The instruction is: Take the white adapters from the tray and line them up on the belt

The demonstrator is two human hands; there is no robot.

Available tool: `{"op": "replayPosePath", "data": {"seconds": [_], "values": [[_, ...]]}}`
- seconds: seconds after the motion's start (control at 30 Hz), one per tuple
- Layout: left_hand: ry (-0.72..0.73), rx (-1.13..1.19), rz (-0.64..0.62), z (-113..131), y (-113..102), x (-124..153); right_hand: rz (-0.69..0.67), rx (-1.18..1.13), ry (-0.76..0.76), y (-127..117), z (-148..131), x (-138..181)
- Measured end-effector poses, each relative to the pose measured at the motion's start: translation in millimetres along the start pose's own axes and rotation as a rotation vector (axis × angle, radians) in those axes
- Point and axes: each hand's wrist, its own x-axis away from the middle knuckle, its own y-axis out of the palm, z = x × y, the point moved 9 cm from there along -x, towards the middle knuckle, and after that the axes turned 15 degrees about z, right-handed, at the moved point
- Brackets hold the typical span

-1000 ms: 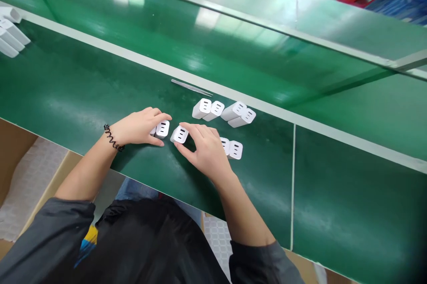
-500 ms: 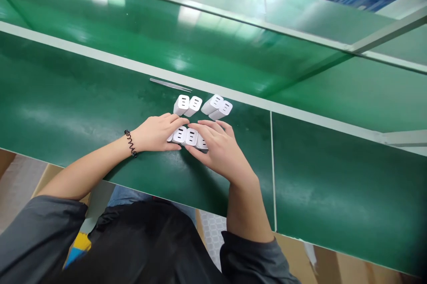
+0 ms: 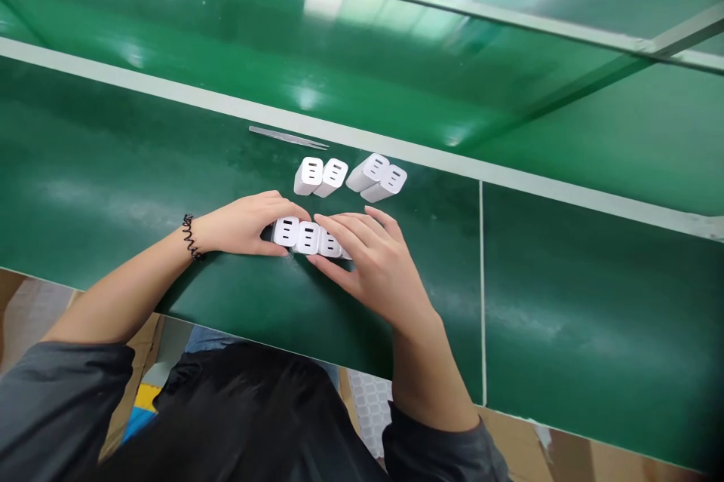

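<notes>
A row of white charger blocks (image 3: 307, 238) stands on the green tabletop, their port ends facing up. My left hand (image 3: 243, 224) grips the left end of this row, with the thumb at the near side and the fingers at the far side. Around the right end my right hand (image 3: 376, 263) is closed the same way, covering the last part of the row. Beyond my hands stand two more pairs of white chargers, a left pair (image 3: 309, 176) and a right pair (image 3: 369, 173), each pair side by side and leaning slightly.
Metal tweezers (image 3: 288, 138) lie behind the chargers, near a pale strip (image 3: 396, 152) along the bench's back. A green panel (image 3: 226, 52) lies beyond the strip. A thin white seam (image 3: 483, 293) crosses the tabletop to my right. Cardboard (image 3: 514, 444) shows below the front edge.
My left hand has shifted left, and more of the row's left charger now shows. My right hand stays around the right end. The camera view has moved slightly.
</notes>
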Motion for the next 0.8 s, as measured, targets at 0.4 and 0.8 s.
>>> {"op": "replayPosePath", "data": {"seconds": [0.4, 0.8], "values": [[0.032, -0.011, 0.024, -0.1, 3.9, 1.1, 0.032, -0.039, -0.003, 0.0, -0.2, -0.4], [0.036, -0.008, 0.034, 0.6, 3.1, 0.2, 0.031, -0.030, -0.003, -0.1, -0.8, -0.6]]}}
